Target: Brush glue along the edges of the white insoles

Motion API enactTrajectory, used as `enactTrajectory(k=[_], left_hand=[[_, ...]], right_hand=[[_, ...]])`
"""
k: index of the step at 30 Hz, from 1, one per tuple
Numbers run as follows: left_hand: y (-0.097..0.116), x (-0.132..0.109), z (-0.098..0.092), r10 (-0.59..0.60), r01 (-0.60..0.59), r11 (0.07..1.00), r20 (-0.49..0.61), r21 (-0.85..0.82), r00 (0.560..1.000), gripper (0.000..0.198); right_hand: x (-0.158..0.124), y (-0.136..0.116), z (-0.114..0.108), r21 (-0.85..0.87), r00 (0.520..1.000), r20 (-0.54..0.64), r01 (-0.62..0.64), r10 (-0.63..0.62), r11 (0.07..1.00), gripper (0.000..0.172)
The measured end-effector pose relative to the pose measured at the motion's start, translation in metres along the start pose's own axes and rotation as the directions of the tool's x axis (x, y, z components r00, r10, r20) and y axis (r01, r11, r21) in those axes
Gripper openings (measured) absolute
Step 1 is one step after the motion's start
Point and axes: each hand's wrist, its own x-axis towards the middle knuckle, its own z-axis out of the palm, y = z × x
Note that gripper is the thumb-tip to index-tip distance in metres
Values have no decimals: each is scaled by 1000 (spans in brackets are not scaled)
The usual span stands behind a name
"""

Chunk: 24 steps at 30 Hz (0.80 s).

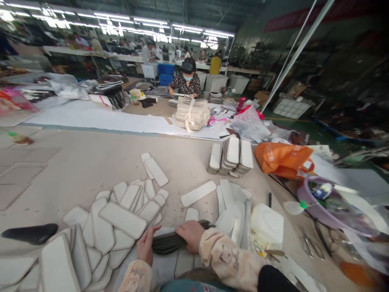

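A stack of thin dark pieces (169, 243) lies on edge between my hands, near the table's front edge. My right hand (191, 236) is closed over the stack's right part, with dark layers fanning out beyond the fingers. At the stack's left end, my left hand (146, 245) grips it from the side, its fingertips partly hidden. A loose heap of white rounded oblong panels with brown edges (123, 219) spreads to the left. One white panel (199, 193) lies alone beyond my right hand, and more white panels (232, 209) are piled to its right.
Upright bundles of panels (232, 152) stand further back. To the right are a white plastic container (267, 223), scissors (313, 245), a purple basin (328, 217) and an orange bag (282, 158). A black pointed object (30, 234) lies left. A co-worker (186, 79) sits opposite, behind a tied bundle (191, 114).
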Motion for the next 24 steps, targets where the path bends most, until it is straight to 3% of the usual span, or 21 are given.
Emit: enactTrajectory(k=[3,5,8,10,12,15,19,24], left_hand=[[-8,2,-20,-78,78,997,33,19,996,52],[-15,0,-26,-81,79,993,24,91,996,49],[-24,-4,-24,-70,74,990,-32,122,997,43],[-26,-5,-18,-83,90,991,-67,98,994,39],[-27,-4,-14,-113,117,991,-72,65,991,36],[-24,-3,-10,-149,152,988,-69,32,986,36],[-19,-3,-5,-161,161,987,-6,-1,987,40],[-14,-5,0,-172,172,985,-11,-10,985,45]], right_hand=[[12,-7,-4,10,1000,11,8,-8,1000,46],[13,-5,-4,28,999,0,-39,39,999,59],[-2,15,1,95,990,-69,-118,124,988,83],[-20,37,8,170,972,-99,-193,212,966,89],[-39,60,19,305,943,-139,-251,303,919,88],[-53,76,40,523,900,-258,-175,351,834,80],[-48,64,60,588,870,-329,-117,368,801,67],[-40,56,62,617,832,-436,-2,344,787,63]])
